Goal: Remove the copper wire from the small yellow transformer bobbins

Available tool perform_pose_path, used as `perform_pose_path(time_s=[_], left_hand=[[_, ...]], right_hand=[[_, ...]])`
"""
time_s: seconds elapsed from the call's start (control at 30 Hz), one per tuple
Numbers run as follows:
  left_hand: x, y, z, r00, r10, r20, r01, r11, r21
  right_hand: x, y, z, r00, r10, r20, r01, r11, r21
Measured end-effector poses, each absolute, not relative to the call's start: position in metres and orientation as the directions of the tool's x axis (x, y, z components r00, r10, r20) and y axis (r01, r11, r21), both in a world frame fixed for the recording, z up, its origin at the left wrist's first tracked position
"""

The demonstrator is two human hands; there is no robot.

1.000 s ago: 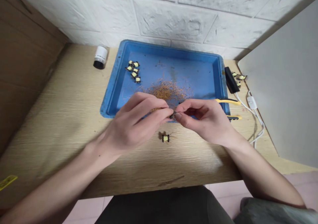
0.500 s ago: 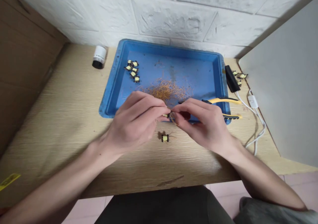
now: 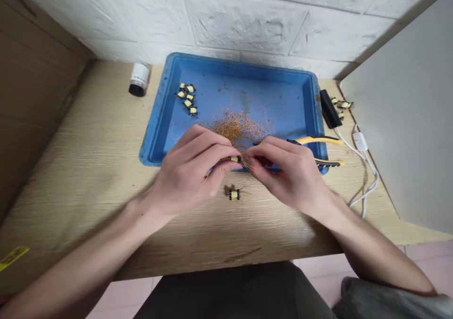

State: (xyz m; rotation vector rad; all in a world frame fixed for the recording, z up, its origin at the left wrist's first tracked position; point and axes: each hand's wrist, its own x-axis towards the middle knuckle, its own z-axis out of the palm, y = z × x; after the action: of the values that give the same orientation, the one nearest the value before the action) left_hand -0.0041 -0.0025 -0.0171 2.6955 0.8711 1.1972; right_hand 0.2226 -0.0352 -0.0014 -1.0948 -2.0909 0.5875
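My left hand (image 3: 193,170) and my right hand (image 3: 288,172) meet over the front edge of the blue tray (image 3: 166,99). Both pinch a small yellow-and-black wound component (image 3: 236,159) between their fingertips, with thin copper wire strands sticking out of it. A second such component (image 3: 233,194) lies on the wooden table (image 3: 88,168) just below my hands. A heap of copper wire scraps (image 3: 238,126) lies in the tray behind my fingers. Several more components (image 3: 187,97) are grouped in the tray's far left corner.
Yellow-handled pliers (image 3: 318,142) rest across the tray's right rim. A black adapter (image 3: 328,108) with a white cable (image 3: 364,168) and a few components (image 3: 342,105) lie at the right. A small white-and-black bottle (image 3: 138,79) lies far left. A grey panel (image 3: 406,121) bounds the right.
Both hands stayed pinched together on the component and shifted slightly up and left. My right fingers have worked at the wire end; the yellow of the component now shows between the fingertips.
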Motion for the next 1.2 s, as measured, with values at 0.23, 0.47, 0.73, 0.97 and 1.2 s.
perform_pose_path(time_s=[0.23, 0.47, 0.73, 0.97, 1.2], left_hand=[[-0.005, -0.004, -0.014, 0.525, 0.59, 0.613, 0.455, -0.804, 0.384], [-0.006, -0.005, -0.015, 0.517, 0.612, 0.598, 0.431, -0.79, 0.436], [-0.008, -0.005, -0.009, 0.504, 0.444, 0.741, 0.431, -0.873, 0.23], [-0.008, -0.007, -0.006, 0.53, 0.414, 0.74, 0.401, -0.891, 0.212], [-0.006, -0.012, -0.001, 0.511, 0.459, 0.727, 0.426, -0.87, 0.25]], right_hand=[[0.222, -0.034, 0.003, -0.379, 0.865, 0.329, 0.438, 0.481, -0.76], [0.222, -0.033, 0.006, -0.379, 0.897, 0.227, 0.359, 0.368, -0.857], [0.218, -0.032, 0.005, -0.321, 0.946, 0.038, 0.098, 0.073, -0.992], [0.217, -0.032, 0.007, -0.319, 0.948, -0.011, 0.026, -0.003, -1.0], [0.216, -0.032, 0.006, -0.294, 0.956, 0.002, 0.0, 0.002, -1.0]])
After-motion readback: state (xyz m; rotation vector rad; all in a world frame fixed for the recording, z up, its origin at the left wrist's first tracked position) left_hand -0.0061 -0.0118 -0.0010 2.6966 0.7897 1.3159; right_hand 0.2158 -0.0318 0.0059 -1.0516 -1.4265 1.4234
